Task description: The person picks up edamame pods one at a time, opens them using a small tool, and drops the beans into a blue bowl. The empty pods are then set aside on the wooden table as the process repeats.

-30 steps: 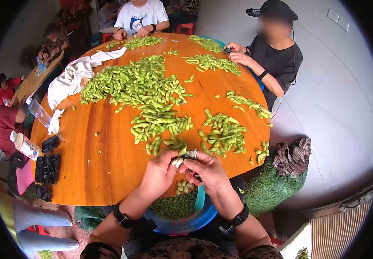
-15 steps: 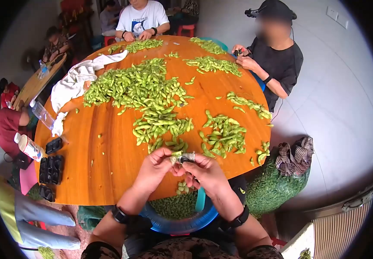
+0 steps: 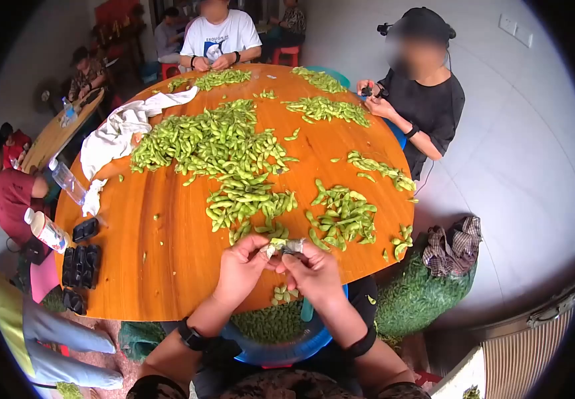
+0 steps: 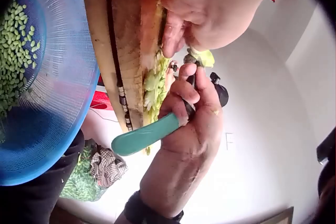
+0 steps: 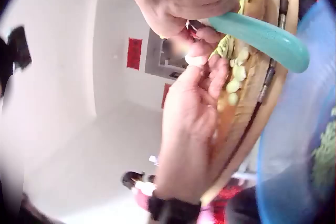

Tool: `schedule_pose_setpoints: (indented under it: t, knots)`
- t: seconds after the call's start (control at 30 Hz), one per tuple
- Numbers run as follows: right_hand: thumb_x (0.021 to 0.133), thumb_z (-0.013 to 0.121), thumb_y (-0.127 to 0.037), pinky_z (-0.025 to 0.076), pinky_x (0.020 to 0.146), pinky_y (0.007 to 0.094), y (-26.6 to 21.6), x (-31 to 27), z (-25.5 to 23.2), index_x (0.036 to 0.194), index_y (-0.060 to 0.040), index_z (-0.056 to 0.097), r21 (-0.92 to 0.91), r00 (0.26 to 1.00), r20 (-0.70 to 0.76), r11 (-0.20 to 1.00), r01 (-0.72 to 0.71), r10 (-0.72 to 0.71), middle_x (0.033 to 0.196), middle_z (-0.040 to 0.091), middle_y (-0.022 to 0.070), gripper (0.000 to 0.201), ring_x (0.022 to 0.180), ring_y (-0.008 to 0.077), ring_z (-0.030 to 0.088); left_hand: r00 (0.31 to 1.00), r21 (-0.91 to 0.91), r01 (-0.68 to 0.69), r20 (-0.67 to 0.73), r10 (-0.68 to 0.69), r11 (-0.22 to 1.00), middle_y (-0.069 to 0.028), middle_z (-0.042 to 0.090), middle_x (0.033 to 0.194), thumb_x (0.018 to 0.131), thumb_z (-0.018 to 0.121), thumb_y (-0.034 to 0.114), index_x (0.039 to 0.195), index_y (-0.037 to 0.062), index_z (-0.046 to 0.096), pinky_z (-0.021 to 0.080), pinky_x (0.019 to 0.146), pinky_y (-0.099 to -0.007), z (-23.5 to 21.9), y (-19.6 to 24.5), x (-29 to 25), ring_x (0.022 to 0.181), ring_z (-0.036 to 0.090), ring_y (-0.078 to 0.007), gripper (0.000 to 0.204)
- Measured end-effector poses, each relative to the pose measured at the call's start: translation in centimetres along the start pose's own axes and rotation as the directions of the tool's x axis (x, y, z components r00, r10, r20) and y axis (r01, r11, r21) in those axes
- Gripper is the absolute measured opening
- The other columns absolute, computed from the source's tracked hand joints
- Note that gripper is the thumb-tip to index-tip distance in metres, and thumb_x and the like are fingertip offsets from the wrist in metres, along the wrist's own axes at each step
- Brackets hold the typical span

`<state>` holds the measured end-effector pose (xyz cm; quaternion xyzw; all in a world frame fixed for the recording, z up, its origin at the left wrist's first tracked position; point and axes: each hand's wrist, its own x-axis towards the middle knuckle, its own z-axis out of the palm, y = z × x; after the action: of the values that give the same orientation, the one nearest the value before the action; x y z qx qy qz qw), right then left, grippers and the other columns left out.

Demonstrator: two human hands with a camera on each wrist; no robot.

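Observation:
In the head view my left hand (image 3: 239,267) and right hand (image 3: 315,274) meet over the near table edge. My left fingertips pinch a pale green edamame pod (image 3: 276,246), partly covered by them. My right hand grips a small tool with a teal handle (image 4: 144,136); its dark end, close to the pod in the left wrist view, is mostly hidden by fingers. Below the hands is a blue basin (image 3: 287,358) containing shelled beans (image 4: 18,50). Several loose beans (image 5: 239,74) lie at the table edge beside my left hand.
Piles of edamame pods (image 3: 214,139) cover much of the round wooden table (image 3: 121,259). Black trays (image 3: 81,266), bottles (image 3: 48,229) and a white cloth (image 3: 111,139) lie along its left side. A full green sack (image 3: 420,299) stands at right. Two people sit across the table.
The head view has tilted slightly, so the table sits lower in it. My hands stay together at the pod, and less of the teal handle shows below the right hand.

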<state>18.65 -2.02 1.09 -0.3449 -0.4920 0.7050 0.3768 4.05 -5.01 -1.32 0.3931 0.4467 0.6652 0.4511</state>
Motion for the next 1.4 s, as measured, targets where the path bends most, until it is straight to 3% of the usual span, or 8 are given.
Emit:
schedule_pose_setpoints:
  t: [0.1,0.3,0.77,0.97,1.17,1.23,1.37,1.4]
  knots:
    - [0.091,0.057,-0.003,0.041,0.044,0.0193,0.0,0.0,0.5,0.099,-0.0021,0.062,-0.129,0.989,-0.017,0.981,0.145,-0.148,0.076,0.064,0.0025,0.01,0.051,0.0033,0.051,0.992,0.176,0.069,0.094,-0.087,0.982,-0.0047,0.065,0.084,0.095,0.051,0.002,0.102,-0.0032,0.058,0.051,0.063,-0.0224,-1.1,0.0,0.0,0.076,0.065,-0.0111,0.011]
    - [0.091,0.058,-0.009,0.032,0.039,0.0202,-1.6,-0.1,-1.0,0.098,-0.002,0.063,0.204,0.982,0.129,0.965,-0.164,0.139,0.078,0.067,0.007,0.011,0.047,0.0074,0.05,0.972,0.112,0.068,0.217,-0.091,0.991,-0.0063,0.066,0.082,0.096,0.054,0.009,0.1,-0.0008,0.059,0.048,0.058,-0.0223,-1.1,0.8,-0.1,0.069,0.061,-0.0097,0.012]
    - [0.088,0.063,-0.012,0.033,0.039,0.0212,-0.2,0.7,-2.6,0.104,-0.001,0.062,0.45,0.911,0.312,0.803,-0.391,0.269,0.078,0.064,0.0071,0.019,0.048,0.0097,0.05,0.937,-0.078,0.314,0.187,-0.295,0.946,-0.0043,0.064,0.083,0.096,0.054,0.014,0.105,0.0032,0.059,0.044,0.055,-0.0212,-1.9,0.3,0.1,0.061,0.053,-0.0078,0.015]
    - [0.088,0.062,-0.008,0.032,0.038,0.0218,-1.7,0.8,-4.6,0.107,-0.0024,0.061,0.294,0.989,-0.005,0.946,-0.139,0.147,0.077,0.066,0.0093,0.019,0.045,0.0106,0.049,0.973,0.227,0.149,0.141,-0.184,0.962,-0.0008,0.06,0.083,0.096,0.048,0.006,0.112,0.0043,0.061,0.045,0.059,-0.02,-1.5,0.7,-0.2,0.063,0.052,-0.0063,0.021]
    - [0.091,0.058,-0.009,0.036,0.041,0.021,-1.8,0.8,-5.0,0.1,-0.0057,0.063,-0.108,0.981,-0.184,0.991,-0.08,0.059,0.073,0.064,0.0034,0.011,0.048,0.0062,0.049,0.961,0.157,0.193,0.167,-0.218,0.969,-0.0002,0.059,0.084,0.096,0.046,0.004,0.112,0.0043,0.061,0.044,0.059,-0.0199,-1.0,1.0,-0.2,0.065,0.052,-0.006,0.022]
    - [0.091,0.059,-0.01,0.035,0.042,0.0194,-1.0,0.8,-4.6,0.096,-0.0062,0.064,-0.612,0.939,-0.094,0.763,0.208,-0.332,0.07,0.06,0.0009,0.007,0.049,0.0035,0.047,0.956,0.15,0.208,0.179,-0.234,0.966,-0.0005,0.059,0.084,0.096,0.046,0.004,0.115,0.0046,0.058,0.043,0.059,-0.0199,-0.6,1.5,-0.2,0.065,0.052,-0.0061,0.023]
    - [0.088,0.063,-0.009,0.038,0.048,0.02,-2.2,-0.2,-2.5,0.088,-0.0041,0.063,-0.143,0.989,0.051,0.981,-0.133,0.141,0.069,0.057,-0.003,0.005,0.057,0.0024,0.049,0.934,0.112,0.11,0.329,-0.142,0.988,-0.0009,0.058,0.086,0.097,0.045,0.004,0.126,0.0061,0.048,0.042,0.06,-0.0199,0.4,1.8,-0.3,0.067,0.05,-0.0061,0.029]
    - [0.087,0.064,-0.008,0.04,0.052,0.0203,-1.8,-0.1,-2.5,0.086,-0.0032,0.062,-0.16,0.991,0.029,0.979,-0.127,0.133,0.071,0.058,-0.0032,0.005,0.061,0.0025,0.05,0.934,0.112,0.111,0.329,-0.142,0.988,-0.0009,0.058,0.086,0.097,0.045,0.004,0.126,0.0061,0.048,0.042,0.06,-0.0199,0.4,1.8,-0.3,0.067,0.05,-0.0061,0.029]
